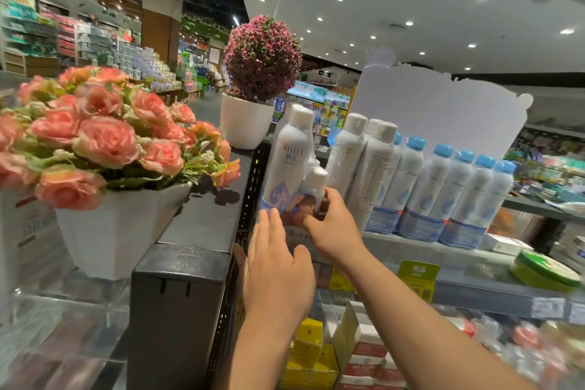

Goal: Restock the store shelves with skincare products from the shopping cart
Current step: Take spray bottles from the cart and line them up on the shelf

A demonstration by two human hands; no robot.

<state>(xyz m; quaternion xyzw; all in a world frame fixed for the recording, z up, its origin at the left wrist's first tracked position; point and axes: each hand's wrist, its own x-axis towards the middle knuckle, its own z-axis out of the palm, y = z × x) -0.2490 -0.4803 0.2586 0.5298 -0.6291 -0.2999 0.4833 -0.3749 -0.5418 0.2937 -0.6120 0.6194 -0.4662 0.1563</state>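
A bundled spray set, one tall white bottle and a small one wrapped in a blue printed sleeve, stands at the left end of the top shelf. My right hand grips the set's lower right side, by the small bottle. My left hand lies flat against the sleeve's lower front with fingers spread. Further right on the same shelf stand several white spray bottles and a row with blue caps. The shopping cart is out of sight.
A black shelf end on the left carries a white box of pink roses and a white pot with a purple flower ball. A green round tin sits on the shelf edge at right. Boxed goods fill the shelf below.
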